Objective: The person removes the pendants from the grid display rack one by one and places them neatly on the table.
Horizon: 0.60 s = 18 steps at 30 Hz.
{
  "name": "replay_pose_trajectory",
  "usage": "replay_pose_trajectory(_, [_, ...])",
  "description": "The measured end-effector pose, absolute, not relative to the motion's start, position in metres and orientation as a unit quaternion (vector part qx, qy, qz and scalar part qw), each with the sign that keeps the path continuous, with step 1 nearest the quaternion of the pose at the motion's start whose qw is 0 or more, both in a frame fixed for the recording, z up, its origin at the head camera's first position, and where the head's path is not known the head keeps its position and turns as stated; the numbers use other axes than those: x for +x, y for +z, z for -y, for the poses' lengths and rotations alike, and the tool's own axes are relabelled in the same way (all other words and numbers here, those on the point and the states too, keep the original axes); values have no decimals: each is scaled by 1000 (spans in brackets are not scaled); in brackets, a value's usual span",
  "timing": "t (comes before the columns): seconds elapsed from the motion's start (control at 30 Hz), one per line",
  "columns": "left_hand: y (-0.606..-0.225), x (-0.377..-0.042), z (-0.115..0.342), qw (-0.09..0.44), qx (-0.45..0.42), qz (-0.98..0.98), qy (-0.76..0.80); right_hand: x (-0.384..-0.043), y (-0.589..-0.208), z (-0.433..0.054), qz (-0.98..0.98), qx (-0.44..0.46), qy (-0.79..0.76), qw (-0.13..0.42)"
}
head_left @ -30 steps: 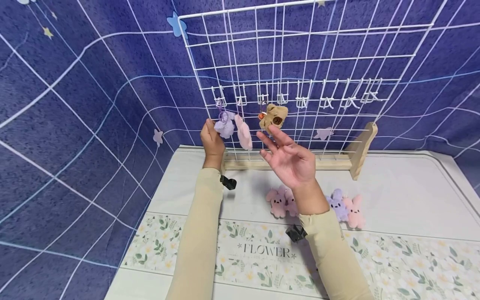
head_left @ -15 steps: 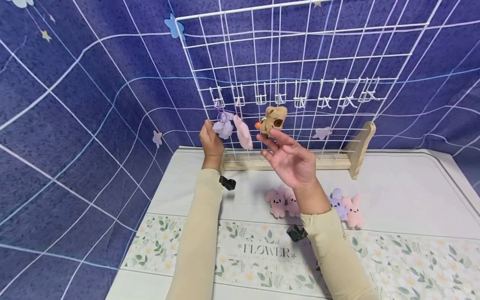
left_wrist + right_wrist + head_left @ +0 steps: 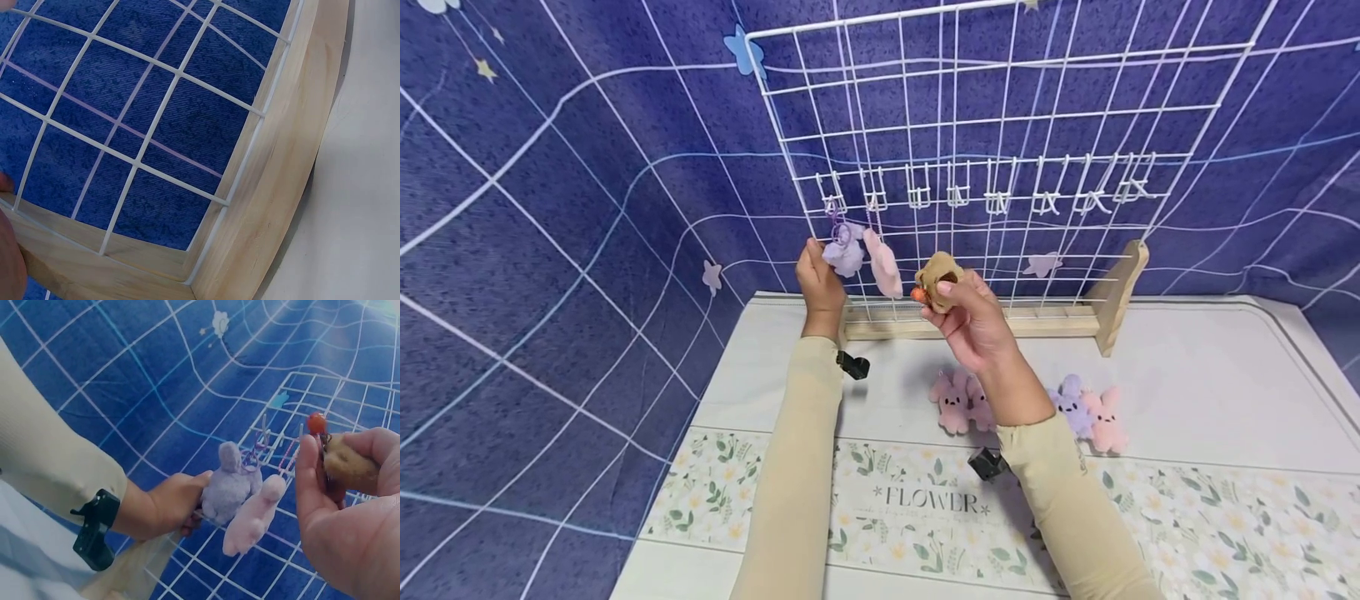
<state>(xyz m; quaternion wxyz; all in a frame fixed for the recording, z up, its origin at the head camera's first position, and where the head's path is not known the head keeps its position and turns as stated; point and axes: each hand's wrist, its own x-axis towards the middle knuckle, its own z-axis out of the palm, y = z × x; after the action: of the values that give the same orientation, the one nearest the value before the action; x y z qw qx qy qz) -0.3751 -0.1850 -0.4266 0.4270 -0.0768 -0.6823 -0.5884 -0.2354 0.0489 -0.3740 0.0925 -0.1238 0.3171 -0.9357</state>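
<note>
My right hand [image 3: 977,325] pinches a small brown plush keychain [image 3: 937,271] between thumb and fingers, in front of the white wire grid rack [image 3: 1000,108]. An orange-red bead [image 3: 317,423] on the keychain sticks out past the fingertips in the right wrist view. At the rack's left end my left hand [image 3: 822,279] grips the wooden side post [image 3: 50,275], its fingers partly hidden. Beside that hand a purple plush keychain [image 3: 844,250] and a pink plush keychain [image 3: 883,265] hang from the two leftmost hooks.
Several white hooks [image 3: 957,196] line the grid to the right. Pink plush bunnies [image 3: 953,404] lie on the table behind my right forearm, with a purple bunny [image 3: 1072,408] and another pink one [image 3: 1107,421] farther right. A wooden foot [image 3: 1123,296] props the rack's right end.
The brown plush keychain has come off its hook and moved down into my right hand, whose open fingers have curled round it. My left hand has stayed on the rack.
</note>
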Motion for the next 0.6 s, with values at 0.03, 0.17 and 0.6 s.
replay_pose_trajectory(0.03, [-427,-375,185,426,-77,683,-588,-236,-374,-49,-323,-124,-933,100])
replay_pose_trajectory(0.17, [-426,-374,185,424,-76,685,-588,-237,-377,-49,-358,-131,-916,127])
replay_pose_trajectory(0.6, [-426,-375,185,421,-64,680,-597,-235,-382,-45,-430,-137,-878,160])
